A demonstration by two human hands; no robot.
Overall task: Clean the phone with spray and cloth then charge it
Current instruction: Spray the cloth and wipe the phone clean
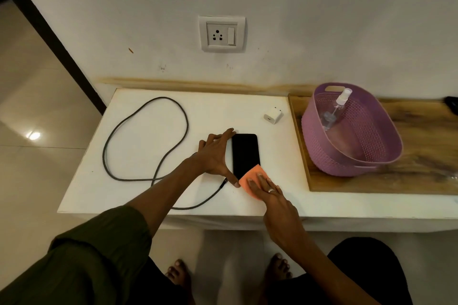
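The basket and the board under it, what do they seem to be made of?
The basket looks like moulded purple plastic with a matte finish: its walls carry a regular woven-look perforated pattern and a cut-out handle. The board looks like wood or wood-grain laminate, since brown streaked grain shows; which one cannot be told.

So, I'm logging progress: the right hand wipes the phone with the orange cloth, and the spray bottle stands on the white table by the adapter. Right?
Not quite. The head view shows the spray bottle lying in the purple basket. The right hand does wipe the phone with the cloth.
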